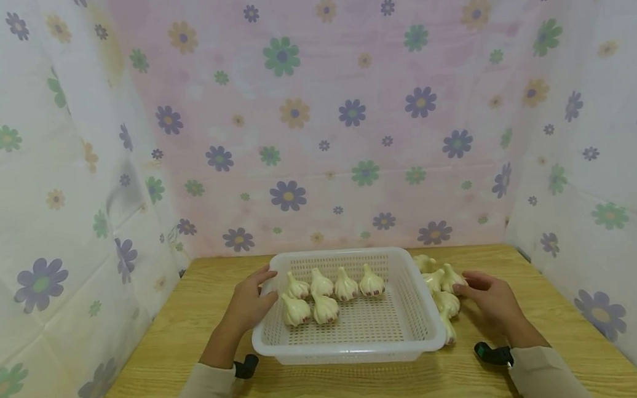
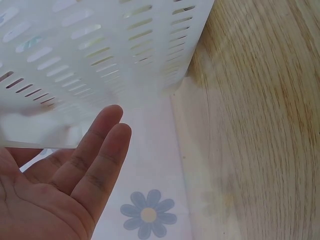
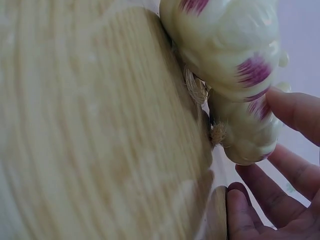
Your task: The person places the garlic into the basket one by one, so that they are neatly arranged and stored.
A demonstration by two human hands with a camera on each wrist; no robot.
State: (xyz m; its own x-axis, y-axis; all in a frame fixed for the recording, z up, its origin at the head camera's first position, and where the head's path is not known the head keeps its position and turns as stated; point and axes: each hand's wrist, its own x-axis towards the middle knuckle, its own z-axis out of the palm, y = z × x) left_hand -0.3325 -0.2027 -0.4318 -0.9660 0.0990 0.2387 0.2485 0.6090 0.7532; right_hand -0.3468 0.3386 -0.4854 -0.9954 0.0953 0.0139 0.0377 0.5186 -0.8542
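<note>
Resting at the left rim of a white slotted plastic basket [image 1: 356, 348], the left hand [image 1: 248, 299] is touching the edge, in the head view, with loosely extended fingers. Six garlic bulbs [image 1: 345, 286] are sitting inside the basket — four in a back row, two in front of the left pair. The right hand [image 1: 492, 301] is loosely pinching one more garlic bulb [image 1: 452, 279], part of a pile of bulbs [image 1: 448, 304] lying just beside the basket's right side. Basket and pile are resting on a wood-grain table [image 1: 169, 357], and a flower-patterned cloth [image 1: 315, 70] is hanging behind.

In the left wrist view, the left hand is showing its palm, two fingers [image 2: 105, 167] lying nearly straight below the rim, outside the slotted wall.

In the right wrist view, the thumb [image 3: 295, 110] and fingertips [image 3: 252, 180] are touching the bulbs from opposite sides; how firmly they are gripping, I cannot tell. Two bulbs are showing purple streaks and tufted roots (brownish, wiry ones) near the tabletop.
</note>
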